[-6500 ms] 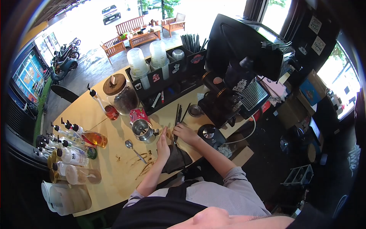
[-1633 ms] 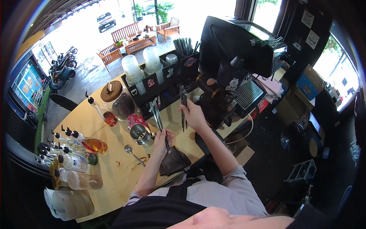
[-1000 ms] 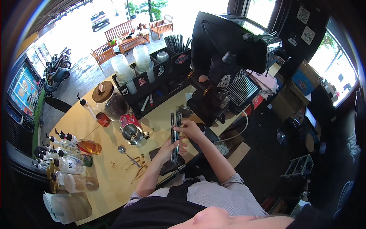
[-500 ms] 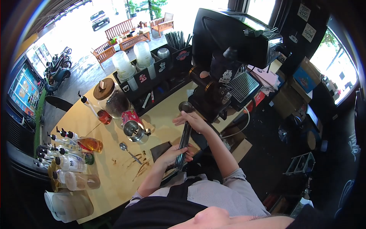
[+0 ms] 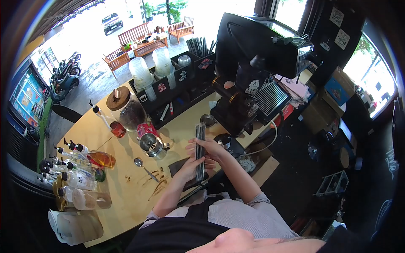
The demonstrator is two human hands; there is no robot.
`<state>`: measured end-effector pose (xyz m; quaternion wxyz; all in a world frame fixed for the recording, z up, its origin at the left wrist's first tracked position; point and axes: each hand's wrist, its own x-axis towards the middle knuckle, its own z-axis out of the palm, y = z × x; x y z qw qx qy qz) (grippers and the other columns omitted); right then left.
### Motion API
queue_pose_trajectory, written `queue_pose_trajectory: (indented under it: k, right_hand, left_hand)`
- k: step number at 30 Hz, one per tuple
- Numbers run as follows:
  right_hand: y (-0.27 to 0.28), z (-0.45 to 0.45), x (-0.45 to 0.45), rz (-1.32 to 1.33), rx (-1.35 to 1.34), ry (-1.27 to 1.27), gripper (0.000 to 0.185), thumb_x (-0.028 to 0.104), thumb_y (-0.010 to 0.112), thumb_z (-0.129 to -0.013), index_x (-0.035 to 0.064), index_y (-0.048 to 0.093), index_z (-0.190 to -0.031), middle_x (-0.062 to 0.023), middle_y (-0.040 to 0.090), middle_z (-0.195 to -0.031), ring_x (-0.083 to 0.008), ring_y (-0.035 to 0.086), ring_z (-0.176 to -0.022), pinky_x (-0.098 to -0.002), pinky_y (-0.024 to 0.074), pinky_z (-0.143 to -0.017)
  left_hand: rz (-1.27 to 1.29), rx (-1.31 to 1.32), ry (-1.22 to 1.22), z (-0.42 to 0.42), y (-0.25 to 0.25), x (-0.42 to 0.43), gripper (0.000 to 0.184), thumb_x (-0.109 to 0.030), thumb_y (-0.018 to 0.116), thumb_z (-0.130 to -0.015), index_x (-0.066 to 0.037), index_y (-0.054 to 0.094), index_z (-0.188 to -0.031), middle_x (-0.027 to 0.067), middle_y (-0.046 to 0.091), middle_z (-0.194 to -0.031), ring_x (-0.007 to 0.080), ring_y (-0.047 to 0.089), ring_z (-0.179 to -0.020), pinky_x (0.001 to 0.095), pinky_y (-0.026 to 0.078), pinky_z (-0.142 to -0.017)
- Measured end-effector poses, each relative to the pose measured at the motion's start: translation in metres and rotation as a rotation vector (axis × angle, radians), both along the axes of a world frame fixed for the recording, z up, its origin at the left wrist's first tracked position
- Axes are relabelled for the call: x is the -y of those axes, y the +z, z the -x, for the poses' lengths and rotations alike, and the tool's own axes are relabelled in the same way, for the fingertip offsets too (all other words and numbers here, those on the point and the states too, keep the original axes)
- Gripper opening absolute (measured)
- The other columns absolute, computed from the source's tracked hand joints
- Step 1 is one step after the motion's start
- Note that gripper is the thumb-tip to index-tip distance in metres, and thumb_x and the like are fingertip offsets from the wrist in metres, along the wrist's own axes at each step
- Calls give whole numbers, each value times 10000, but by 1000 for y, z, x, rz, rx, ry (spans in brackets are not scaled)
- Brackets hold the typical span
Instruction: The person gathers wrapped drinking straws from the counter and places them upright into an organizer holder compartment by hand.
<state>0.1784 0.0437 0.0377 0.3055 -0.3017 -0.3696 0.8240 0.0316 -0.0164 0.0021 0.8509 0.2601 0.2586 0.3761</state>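
A bundle of thin black straws (image 5: 200, 154) stands nearly upright over the counter's front edge, between my two hands. My left hand (image 5: 192, 169) is closed around its lower part. My right hand (image 5: 209, 149) grips it higher up, with fingers reaching behind the straws. Just beyond the bundle sits a small round metal cup (image 5: 207, 119). A dark mat (image 5: 177, 167) lies partly under my left hand. To the left are an open metal moka pot (image 5: 152, 145) and a spoon (image 5: 145, 168), beside brown smears on the wood.
Pump bottles (image 5: 80, 180) line the counter's left side. A wood-lidded jar (image 5: 128, 111) stands near the black organizer (image 5: 179, 103), which holds plastic cups (image 5: 162, 63) and more black straws (image 5: 202, 46). A grinder (image 5: 236, 105) and a large black machine (image 5: 257, 46) occupy the right.
The bundle has turned more upright and moved away from the metal cup, which now shows its open top. My right hand has come down closer to my left.
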Motion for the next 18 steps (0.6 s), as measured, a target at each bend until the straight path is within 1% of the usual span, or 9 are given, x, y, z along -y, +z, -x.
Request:
queue_pose_trajectory:
  k: [2,6,8,9,11,12,14,15,18]
  right_hand:
    - [0,-1,-8,-59,-59,-86,455,292,445,-978,-26,395,-1301,-219,583,-1169,-283,621,-1016,-373,530,-823]
    - [20,-2,-6,-62,0,-106,441,243,465,-972,-23,376,-1313,-213,590,-1160,-276,624,-1009,-382,526,-825]
    - [20,-2,-5,-220,1,-79,395,188,512,-952,-22,433,-1277,-174,623,-1122,-215,628,-971,-354,521,-799]
    - [21,-3,-9,-224,1,-76,395,188,512,-952,-22,433,-1277,-174,623,-1122,-215,628,-971,-354,521,-799]
    - [22,-6,-18,-378,170,-60,299,156,564,-923,-14,552,-1169,-118,670,-1010,-142,624,-883,-292,510,-748]
    - [22,-8,-24,-378,168,-59,299,156,564,-923,-14,552,-1169,-118,670,-1010,-142,624,-883,-292,510,-748]
    - [30,-10,-36,-547,237,-63,218,176,591,-910,-17,643,-996,-69,682,-888,-95,602,-722,-238,483,-645]
    - [35,-12,-42,-548,235,-64,218,176,591,-910,-17,643,-996,-69,682,-888,-95,602,-722,-238,483,-645]
    - [66,-16,-57,-525,279,-28,197,181,610,-894,-8,660,-865,-26,651,-740,-69,510,-504,-220,395,-482]
  left_hand:
    - [-47,-41,-159,3,-1,3,299,-233,537,-935,10,512,-1106,189,621,-1041,329,637,-964,431,528,-839]
    - [-71,-16,-124,8,2,-6,284,-240,545,-932,-6,512,-1089,194,622,-1040,337,634,-978,428,525,-849]
    - [-98,-44,-84,10,6,-16,273,-242,539,-935,-17,507,-1088,202,620,-1053,346,632,-982,429,520,-862]
    - [-102,-44,-81,11,8,-21,273,-242,539,-935,-17,507,-1088,202,620,-1053,346,632,-982,429,520,-862]
    - [-159,-74,-98,12,20,-31,265,-229,528,-941,-17,503,-1097,209,619,-1059,356,626,-994,438,512,-880]
    - [-159,-75,-97,13,24,-37,265,-229,528,-941,-17,503,-1097,209,619,-1059,356,626,-994,438,512,-880]
    - [-222,-68,-128,13,31,-50,263,-218,521,-944,-12,495,-1104,216,616,-1064,366,616,-1014,449,503,-895]
    - [-223,-69,-128,12,36,-56,263,-218,521,-944,-12,495,-1104,216,616,-1064,366,616,-1014,449,503,-895]
    - [-235,-9,-165,9,53,-74,275,-212,523,-943,-2,482,-1115,223,613,-1061,372,605,-1035,459,493,-911]
